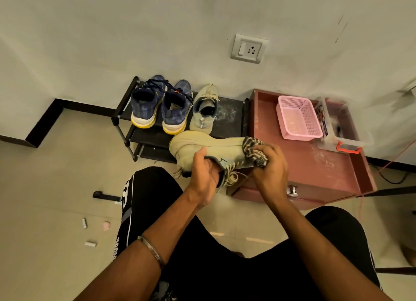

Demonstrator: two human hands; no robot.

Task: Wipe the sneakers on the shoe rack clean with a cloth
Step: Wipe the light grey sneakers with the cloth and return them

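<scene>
A beige sneaker [209, 146] lies on its side in the air in front of the black shoe rack [122, 120], sole edge up. My left hand [206, 172] grips it at the collar, with the thumb on the outside of the heel. My right hand [270, 165] holds a bunched dark striped cloth [253, 146] against the sneaker's toe end. On the rack's top shelf stand two blue sneakers with yellow soles [146, 104] [176, 109] and the other beige sneaker [204, 110], heels toward me.
A low red cabinet [315, 165] stands right of the rack, bearing a pink mesh basket [299, 118] and a clear plastic box [342, 129]. A wall socket [247, 48] sits above. My knees in black trousers are below. Small bits lie on the tiled floor at left.
</scene>
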